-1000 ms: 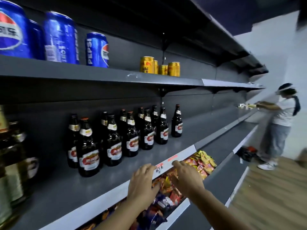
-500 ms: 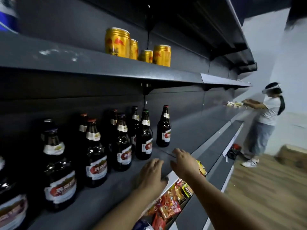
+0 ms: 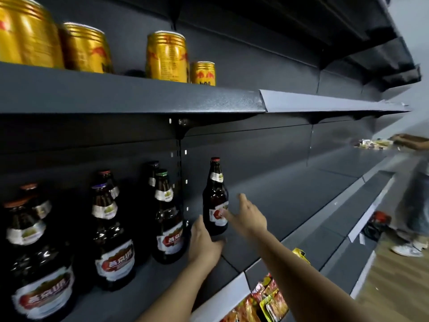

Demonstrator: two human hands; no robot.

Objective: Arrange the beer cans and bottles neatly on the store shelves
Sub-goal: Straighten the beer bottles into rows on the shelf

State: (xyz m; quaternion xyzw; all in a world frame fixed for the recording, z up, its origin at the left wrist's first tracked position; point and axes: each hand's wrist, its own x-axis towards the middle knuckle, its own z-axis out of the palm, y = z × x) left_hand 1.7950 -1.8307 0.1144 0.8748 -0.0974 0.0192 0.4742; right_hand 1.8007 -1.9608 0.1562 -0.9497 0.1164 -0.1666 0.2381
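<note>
On the middle shelf [image 3: 290, 205], a brown beer bottle [image 3: 215, 198] with a red cap stands upright, apart from the other bottles and furthest right in the row. The left hand [image 3: 204, 244] reaches to its base from the left; the fingertips are hidden behind the bottle's lower body, so whether they curl around the glass or only touch it cannot be told. The right hand [image 3: 247, 217] is spread, fingers straight, its fingertips [image 3: 224, 211] at the bottle's white and red label; contact looks likely but the blur leaves it uncertain.

To the left stand more brown bottles [image 3: 167, 219], in roughly two lines front to back. The nearest ones at the left edge are blurred and partly cut off by the frame, and the rear ones are mostly hidden behind those in front.

On the upper shelf [image 3: 139, 96] sit four gold cans [image 3: 166, 57]; the leftmost is cut off by the frame and the smallest stands furthest right.

Below, bright snack packets [image 3: 267, 298] show only partly under the shelf edge. At the far right, another person [image 3: 415, 205] is mostly out of frame, an arm reaching to small goods on the shelf that are too blurred to identify.
</note>
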